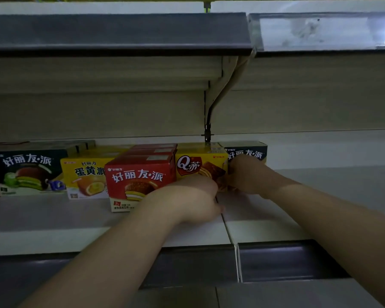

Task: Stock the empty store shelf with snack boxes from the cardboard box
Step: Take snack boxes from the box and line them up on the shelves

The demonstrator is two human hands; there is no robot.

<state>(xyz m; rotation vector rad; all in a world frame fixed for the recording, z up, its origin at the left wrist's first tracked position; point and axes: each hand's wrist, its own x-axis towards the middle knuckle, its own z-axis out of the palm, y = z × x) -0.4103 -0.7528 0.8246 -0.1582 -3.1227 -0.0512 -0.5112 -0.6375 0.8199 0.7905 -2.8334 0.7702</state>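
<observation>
The yellow box (200,165) stands on the shelf (53,218) between both hands: left hand (193,198) at its front, right hand (242,174) gripping its right edge; left grip unclear

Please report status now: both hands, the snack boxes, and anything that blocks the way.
Left hand and right hand both on yellow Q box; grip unclear. Box on shelf, between red box and dark box. Nothing blocking.
</observation>
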